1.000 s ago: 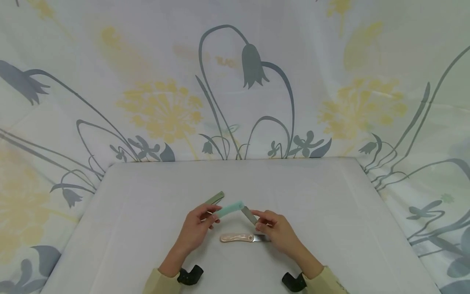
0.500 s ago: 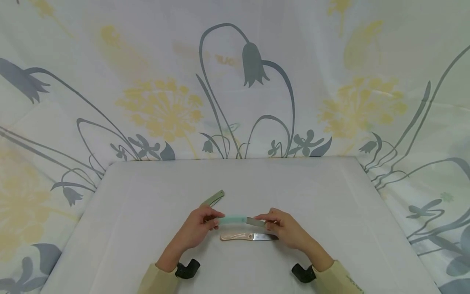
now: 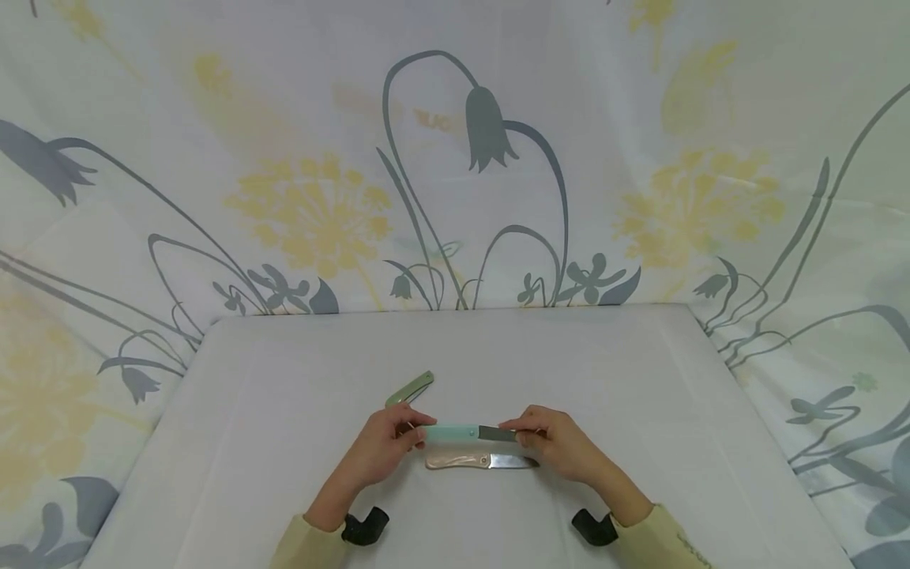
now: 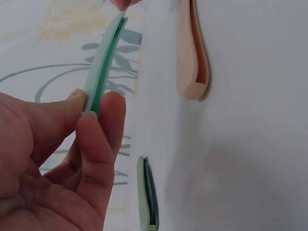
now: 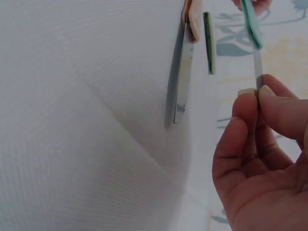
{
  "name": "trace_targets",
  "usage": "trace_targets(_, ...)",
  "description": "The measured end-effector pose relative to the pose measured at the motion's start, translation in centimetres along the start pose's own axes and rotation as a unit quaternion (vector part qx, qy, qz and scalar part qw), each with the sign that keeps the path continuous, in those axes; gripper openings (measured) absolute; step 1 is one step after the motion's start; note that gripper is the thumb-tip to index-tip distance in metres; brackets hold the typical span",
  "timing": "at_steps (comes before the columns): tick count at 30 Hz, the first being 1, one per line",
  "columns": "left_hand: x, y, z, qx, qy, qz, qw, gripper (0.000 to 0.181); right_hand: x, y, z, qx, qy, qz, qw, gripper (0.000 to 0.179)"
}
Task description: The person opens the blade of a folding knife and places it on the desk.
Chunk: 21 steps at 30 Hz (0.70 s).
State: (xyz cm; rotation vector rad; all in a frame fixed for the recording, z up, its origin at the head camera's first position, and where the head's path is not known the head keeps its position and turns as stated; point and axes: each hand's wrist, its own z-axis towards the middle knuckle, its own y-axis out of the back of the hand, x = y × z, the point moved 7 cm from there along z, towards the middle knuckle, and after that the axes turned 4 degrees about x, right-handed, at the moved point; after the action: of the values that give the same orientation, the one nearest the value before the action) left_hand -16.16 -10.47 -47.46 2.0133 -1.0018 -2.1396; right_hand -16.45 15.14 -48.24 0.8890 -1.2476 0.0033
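A folding knife with a mint-green handle (image 3: 452, 432) is held up between both hands, its blade (image 3: 498, 434) swung out in line with the handle. My left hand (image 3: 387, 439) pinches the handle's end between thumb and fingers. At the blade's tip, my right hand (image 3: 553, 439) grips the metal between thumb and forefinger. Just in front lies a second folding knife with a pearly pink-beige handle (image 3: 457, 459), its blade unfolded to the right. Behind the left hand rests a folded green knife (image 3: 410, 389), also visible in the left wrist view.
The white-covered table (image 3: 455, 348) stretches around the knives. A curtain (image 3: 441, 197) printed with grey and yellow flowers rises behind it and along both sides. Black wrist-worn pieces (image 3: 366, 526) sit by the sleeves.
The mint knife's blade has swung from angled down to straight in line with its handle. My right hand has shifted slightly right, and the handle has levelled out.
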Motion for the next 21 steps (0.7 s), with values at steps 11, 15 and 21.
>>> trace_targets(11, 1.3, -0.7, 0.8, -0.015, -0.005, -0.009, 0.9998, 0.018, -1.1, 0.5, -0.5, -0.032, -0.03, -0.01, 0.999, 0.022)
trace_targets(15, 1.8, -1.1, 1.4, 0.009, -0.01, 0.021, 0.9997, 0.019, -2.0, 0.6, -0.7, -0.04, -0.047, -0.016, 0.9979, 0.02)
trace_targets(21, 2.9, -1.3, 1.5, 0.018, 0.022, 0.054, 0.9981, 0.018, -2.7, 0.4, -0.7, -0.031, -0.064, -0.015, 0.9974, 0.018)
